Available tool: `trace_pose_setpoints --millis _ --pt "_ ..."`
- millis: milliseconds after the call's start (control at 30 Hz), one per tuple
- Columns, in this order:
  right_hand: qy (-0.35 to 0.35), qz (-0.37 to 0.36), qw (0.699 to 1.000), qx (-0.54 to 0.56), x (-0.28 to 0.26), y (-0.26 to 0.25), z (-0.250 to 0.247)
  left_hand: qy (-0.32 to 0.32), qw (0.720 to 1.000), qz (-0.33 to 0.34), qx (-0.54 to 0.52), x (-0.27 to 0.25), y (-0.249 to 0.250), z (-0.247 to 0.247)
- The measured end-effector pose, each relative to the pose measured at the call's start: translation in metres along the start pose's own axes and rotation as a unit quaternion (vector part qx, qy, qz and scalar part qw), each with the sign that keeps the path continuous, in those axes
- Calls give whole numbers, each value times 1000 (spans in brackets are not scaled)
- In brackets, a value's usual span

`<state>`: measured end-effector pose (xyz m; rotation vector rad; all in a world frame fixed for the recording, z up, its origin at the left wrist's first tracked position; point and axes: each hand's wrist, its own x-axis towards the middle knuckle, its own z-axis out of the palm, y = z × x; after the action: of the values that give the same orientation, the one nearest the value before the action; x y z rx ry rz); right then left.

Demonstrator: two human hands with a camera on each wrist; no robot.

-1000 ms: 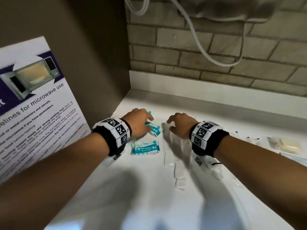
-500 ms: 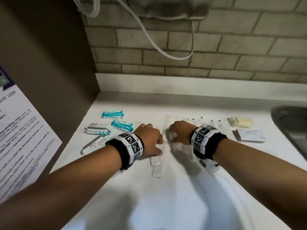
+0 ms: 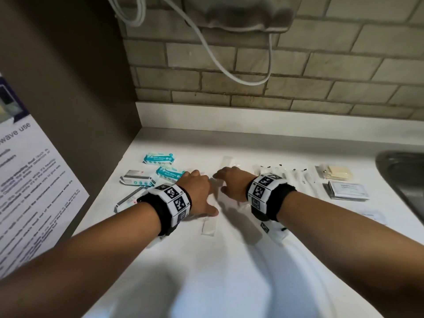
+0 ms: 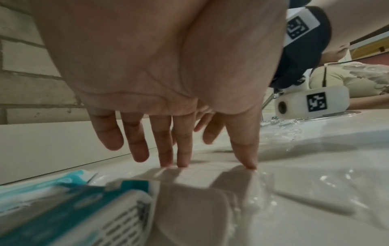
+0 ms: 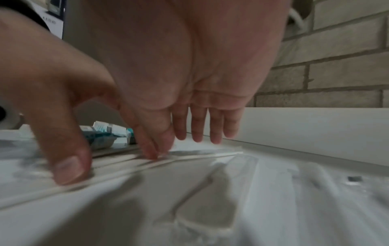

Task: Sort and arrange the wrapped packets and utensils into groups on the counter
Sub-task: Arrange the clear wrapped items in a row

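The clear-wrapped utensils lie in the middle of the white counter, running away from me toward the brick wall. My left hand is spread flat over them, fingers straight and pointing down; in the left wrist view 2 fingertips and my thumb press onto the clear plastic, and nothing is gripped. My right hand sits just beside it, close but apart, also open, with the thumb and 1 fingertip pressing on the same wrappers while the other 3 fingers hang above the surface.

To my left, 2 teal wipe packets lie near the back, 1 of them touching my left knuckles as far as I can tell. Just in front of them are 2 grey-striped packets, 1 partly under my wrist band.

To my right, more clear-wrapped pieces with black tips lie in a row, then a beige packet and a stack of white sachets in front of it. The edge of a metal sink shows at the far right, and a microwave notice stands at the left.
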<state>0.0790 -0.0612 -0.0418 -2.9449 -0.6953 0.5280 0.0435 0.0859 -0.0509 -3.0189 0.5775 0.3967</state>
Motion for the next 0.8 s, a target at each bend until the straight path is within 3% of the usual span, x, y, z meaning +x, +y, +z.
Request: trace_pose_setpoints --millis 100,233,400,600,733,800 --pt "-20 9 1000 3 8 -4 3 15 1000 12 20 0 0 1" --pt "-6 49 999 -23 6 4 -1 2 999 -21 42 6 -6 0" --pt "-30 8 999 -33 -23 0 -2 -23 998 -44 37 24 -9 -3" --pt "-26 -31 998 42 -46 2 4 -43 996 -69 22 44 -3 -6" --pt "57 13 997 57 -45 17 0 7 999 -26 -18 38 10 -6" --pt "39 44 998 5 -41 26 0 4 1000 12 -11 31 17 -4"
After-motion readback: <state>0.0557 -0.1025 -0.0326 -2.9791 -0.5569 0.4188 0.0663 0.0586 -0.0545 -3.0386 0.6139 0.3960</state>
